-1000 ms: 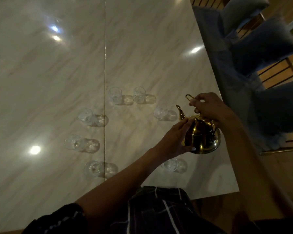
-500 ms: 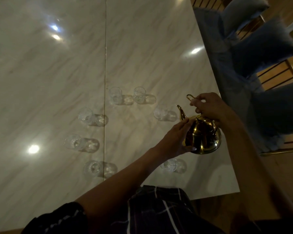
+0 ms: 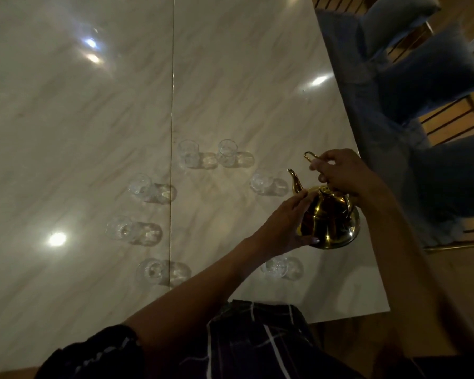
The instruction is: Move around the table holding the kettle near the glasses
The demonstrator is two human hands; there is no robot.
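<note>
A shiny gold teapot (image 3: pixel 333 222) stands near the right edge of a pale marble table (image 3: pixel 80 132). My left hand (image 3: pixel 283 224) cups the pot's left side, fingers reaching up by the spout. My right hand (image 3: pixel 340 173) grips the thin gold handle above the lid. Several small clear glasses stand in a ring on the table: two at the back (image 3: pixel 188 154) (image 3: pixel 227 153), one just left of the spout (image 3: pixel 260 181), and one (image 3: pixel 275 265) in front of the pot.
More clear glasses stand at the left of the ring (image 3: pixel 140 184) (image 3: pixel 118 228) (image 3: pixel 149 270). Blue upholstered chairs (image 3: pixel 427 72) line the table's right side. The table's near edge runs just in front of my dark patterned clothing (image 3: pixel 246 340).
</note>
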